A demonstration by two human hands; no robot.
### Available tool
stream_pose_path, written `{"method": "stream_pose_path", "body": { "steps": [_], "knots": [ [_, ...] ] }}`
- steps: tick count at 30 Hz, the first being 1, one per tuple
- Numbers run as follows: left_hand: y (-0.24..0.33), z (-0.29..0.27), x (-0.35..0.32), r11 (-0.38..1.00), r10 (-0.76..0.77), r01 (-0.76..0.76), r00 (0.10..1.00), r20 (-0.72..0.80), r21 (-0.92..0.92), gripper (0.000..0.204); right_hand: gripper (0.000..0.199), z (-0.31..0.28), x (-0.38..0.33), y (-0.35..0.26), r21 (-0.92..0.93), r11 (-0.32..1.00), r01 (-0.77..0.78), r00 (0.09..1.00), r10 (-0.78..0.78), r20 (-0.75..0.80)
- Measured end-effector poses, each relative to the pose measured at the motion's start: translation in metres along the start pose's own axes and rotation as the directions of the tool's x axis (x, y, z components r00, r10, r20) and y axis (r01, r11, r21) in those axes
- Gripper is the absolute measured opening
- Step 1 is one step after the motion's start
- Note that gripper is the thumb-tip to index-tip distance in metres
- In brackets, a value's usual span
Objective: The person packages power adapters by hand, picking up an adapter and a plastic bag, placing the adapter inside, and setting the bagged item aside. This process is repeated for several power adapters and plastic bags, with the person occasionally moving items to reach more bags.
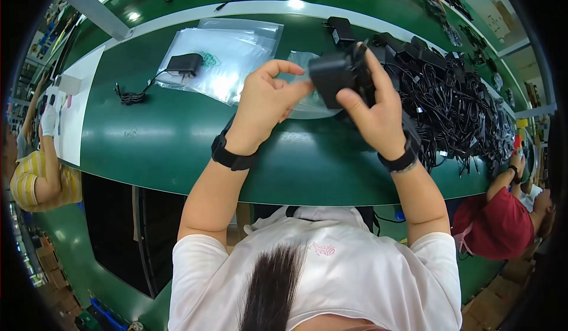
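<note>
the black power adapter (332,76) sits in the right hand (370,109), fingers curled over its top and thumb pressed under it, held up above the middle of the green table (165,135), nearer its far edge. the left hand (266,97) pinches the mouth of a small clear bag (307,94) between thumb and forefinger, the other fingers loosely bent, right against the adapter's near face. the bag mouth looks slack, so the adapter's corner could catch the film and fold it shut, or the thin plastic could slip out of the pinch. the adapter's coiled cord seems bunched behind the right fingers; a loose loop might snag on the pile of black adapters and cords (455,106) lying just beside that hand toward the table's right end. to the left there is more room: a stack of clear bags (231,52) and one adapter with its cord (177,67) lie well apart near the far left corner, and the near edge stays bare green.
</note>
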State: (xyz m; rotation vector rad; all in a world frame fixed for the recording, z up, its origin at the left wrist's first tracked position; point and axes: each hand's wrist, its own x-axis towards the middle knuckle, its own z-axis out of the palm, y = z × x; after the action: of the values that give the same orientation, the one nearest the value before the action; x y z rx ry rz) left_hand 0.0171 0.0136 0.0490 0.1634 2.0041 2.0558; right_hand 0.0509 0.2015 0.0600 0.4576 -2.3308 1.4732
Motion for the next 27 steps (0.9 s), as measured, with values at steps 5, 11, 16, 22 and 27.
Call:
{"method": "stream_pose_path", "body": {
  "steps": [5,11,16,22,27],
  "knots": [
    [0.001,0.002,0.003,0.931,-0.101,0.073,0.993,-0.059,-0.357,0.012,0.065,0.0,-0.009,-0.01,-0.341,0.889,0.305,0.942,-0.228,0.248],
    [0.009,0.015,-0.002,0.978,0.031,-0.058,0.991,-0.132,-0.203,0.009,0.057,0.007,-0.011,-0.009,-0.498,0.794,0.349,0.928,-0.219,0.302],
    [0.012,0.019,-0.004,0.993,0.115,-0.115,0.986,-0.122,0.007,0.009,0.046,0.01,-0.012,-0.01,-0.632,0.67,0.39,0.898,-0.123,0.423],
    [0.009,0.032,-0.015,0.821,0.378,-0.314,0.925,-0.041,0.476,0.012,0.033,0.008,0.012,0.008,-0.161,0.975,-0.15,0.965,0.18,0.189],
    [0.007,0.04,-0.018,0.807,0.513,-0.448,0.855,-0.08,0.384,0.012,0.026,0.012,0.016,0.007,0.696,0.387,-0.605,0.759,0.543,0.359]
  ]
}}
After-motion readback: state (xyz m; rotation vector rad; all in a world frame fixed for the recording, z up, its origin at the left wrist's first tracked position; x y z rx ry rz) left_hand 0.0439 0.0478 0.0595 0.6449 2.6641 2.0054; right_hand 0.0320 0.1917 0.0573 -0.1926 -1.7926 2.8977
